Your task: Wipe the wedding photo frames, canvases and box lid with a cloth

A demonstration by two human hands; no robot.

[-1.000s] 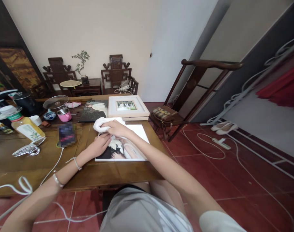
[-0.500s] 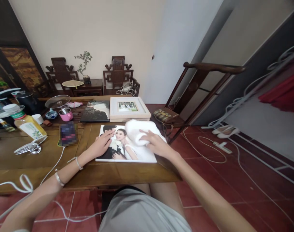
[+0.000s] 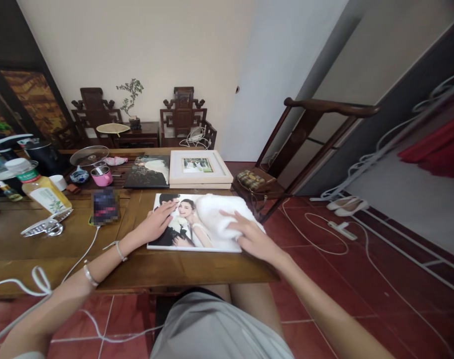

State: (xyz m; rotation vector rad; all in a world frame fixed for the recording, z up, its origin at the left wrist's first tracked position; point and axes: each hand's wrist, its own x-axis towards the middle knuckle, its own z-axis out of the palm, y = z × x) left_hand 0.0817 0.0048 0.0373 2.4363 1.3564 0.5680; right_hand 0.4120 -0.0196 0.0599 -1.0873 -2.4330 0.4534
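Note:
A wedding photo panel (image 3: 182, 227) lies flat near the front edge of the wooden table (image 3: 197, 267). Fingers stretched out, my left hand (image 3: 157, 223) rests on the panel's left side. My right hand (image 3: 251, 238) grips a folded white towel (image 3: 215, 214), which lies over the panel's right part and hides it. The thumb and some fingertips of that hand are hidden in the cloth.
Behind the panel lie a framed picture (image 3: 200, 167) and a dark photo panel (image 3: 147, 171). A phone (image 3: 105, 207), hair clip (image 3: 47, 225), bottle (image 3: 45, 189) and pink cup (image 3: 101, 175) are to the left. A wooden chair (image 3: 301, 132) stands right.
My right hand has moved the towel a little to the right and toward me over the panel. My left hand has stayed in place.

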